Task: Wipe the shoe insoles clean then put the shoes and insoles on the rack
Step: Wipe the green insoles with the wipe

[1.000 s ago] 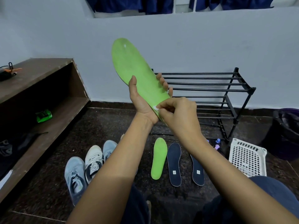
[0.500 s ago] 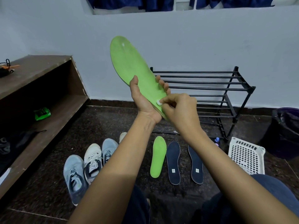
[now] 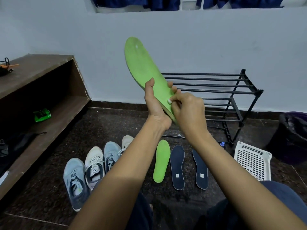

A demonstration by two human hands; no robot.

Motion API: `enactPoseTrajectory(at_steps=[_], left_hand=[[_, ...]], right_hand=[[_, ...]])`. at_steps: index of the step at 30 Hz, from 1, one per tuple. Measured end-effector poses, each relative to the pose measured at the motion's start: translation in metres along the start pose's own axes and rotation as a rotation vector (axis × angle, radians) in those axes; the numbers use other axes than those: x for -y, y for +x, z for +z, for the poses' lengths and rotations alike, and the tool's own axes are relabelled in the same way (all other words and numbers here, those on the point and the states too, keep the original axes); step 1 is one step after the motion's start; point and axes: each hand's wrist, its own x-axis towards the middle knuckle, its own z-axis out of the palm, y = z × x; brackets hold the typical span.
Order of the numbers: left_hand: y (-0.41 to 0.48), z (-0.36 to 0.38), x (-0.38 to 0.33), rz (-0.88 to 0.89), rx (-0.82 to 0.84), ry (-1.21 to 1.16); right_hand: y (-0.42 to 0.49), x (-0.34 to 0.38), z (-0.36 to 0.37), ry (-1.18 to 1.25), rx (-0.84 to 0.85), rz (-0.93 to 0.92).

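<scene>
Nearest, on the dark floor [image 3: 116, 123]: a row of four shoes [image 3: 93, 165], blue-grey and white alternating, toes pointing away from the person. To their right, lying flat side by side, are a second green insole [image 3: 162, 161] and a pair of dark insoles [image 3: 177, 166], each dark one with a small pale label near the heel. A white perforated basket [image 3: 252, 160] stands further right. Above these, in mid-air: the green insole [image 3: 142, 63], toe end raised and leaning left. The left hand [image 3: 155, 103] grips its heel end, thumb across the face, fingers curled behind. The right hand [image 3: 187, 110] pinches a small white wad [image 3: 169, 101] in curled fingers, pressed to the insole's face near the heel. Beyond: a black metal rack [image 3: 232, 90] against the pale wall. At left is a wooden shelf [image 3: 41, 77] bearing a green packet [image 3: 41, 115]; at right, a dark bin [image 3: 292, 136].
</scene>
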Motion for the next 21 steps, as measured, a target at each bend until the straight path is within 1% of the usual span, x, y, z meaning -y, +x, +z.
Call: enactPoseTrajectory(at_steps=[3,8,10,12,14,17,21], left_hand=[[0.002,-0.003,-0.007,0.006,0.017,-0.042],[0.009,-0.009,-0.016,0.025,0.036,-0.081],[0.009,-0.009,-0.017,0.013,0.039,-0.11],[0.008,-0.006,-0.014,0.017,0.039,-0.115],[0.004,-0.001,-0.009,0.02,0.04,-0.08],[0.001,0.0,-0.001,0.016,0.02,-0.023],[-0.001,-0.001,-0.003,0.012,0.022,0.003]], right_hand=[[-0.003,0.004,-0.002,0.007,0.029,-0.036],[-0.005,0.006,-0.02,0.269,0.286,0.092],[-0.007,0.008,-0.023,0.392,0.307,0.132],[-0.008,0.011,-0.021,0.46,0.259,0.152],[-0.007,0.012,-0.017,0.432,0.18,0.132],[-0.005,0.009,-0.01,0.332,0.095,0.091],[-0.005,0.004,0.003,0.073,-0.001,-0.007]])
